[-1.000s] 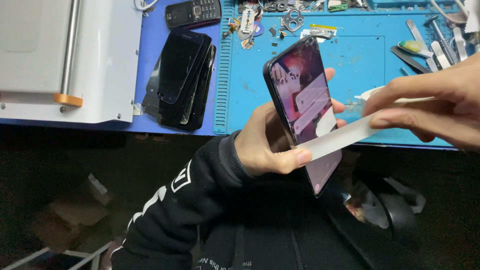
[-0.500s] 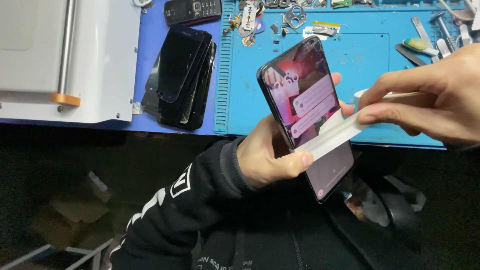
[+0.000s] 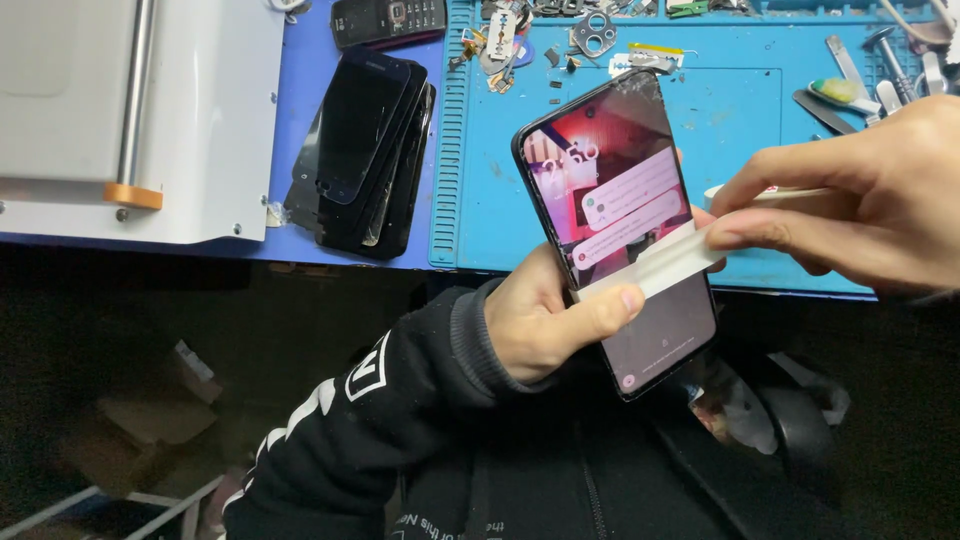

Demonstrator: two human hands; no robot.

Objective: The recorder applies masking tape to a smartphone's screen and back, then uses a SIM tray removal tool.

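My left hand (image 3: 545, 320) grips a black smartphone (image 3: 610, 180) by its left edge, held up in front of the blue bench mat. The screen is lit, with a reddish picture and pale message boxes, and the glass is cracked at the top corner. My right hand (image 3: 860, 195) pinches a white strip (image 3: 655, 265) that lies across the lower half of the screen. My left thumb presses on the strip's near end. A black sleeve with white markings covers my left arm.
A stack of several dark phone screens (image 3: 365, 160) lies left of the blue mat (image 3: 740, 110). A white machine (image 3: 130, 110) with an orange clip stands at far left. Small parts, metal tools and a black keypad phone (image 3: 390, 18) crowd the bench's back edge.
The phone has tilted so its lit screen faces me more fully. My right hand has come closer to the phone with the white strip.
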